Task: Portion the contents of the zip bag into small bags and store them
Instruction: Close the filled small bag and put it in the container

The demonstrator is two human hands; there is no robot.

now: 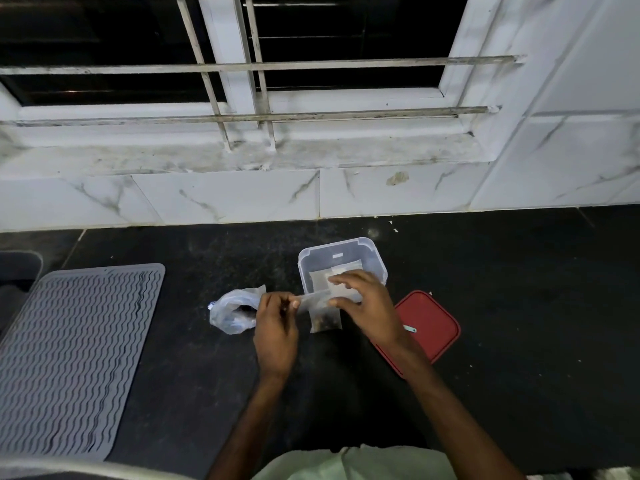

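A small clear bag [323,315] with dark contents at its bottom hangs just in front of a clear plastic container [341,252]. My left hand [277,327] pinches the bag's top edge at its left end. My right hand [367,303] pinches the same edge at its right end, fingers partly over the container's near rim. Inside the container lies at least one flat small bag [320,277]. A crumpled clear zip bag [233,308] rests on the dark counter to the left of my left hand.
A red lid [433,323] lies on the black counter [519,289] to the right, partly under my right forearm. A grey ribbed mat [76,351] covers the left side. A tiled wall and barred window rise behind the counter.
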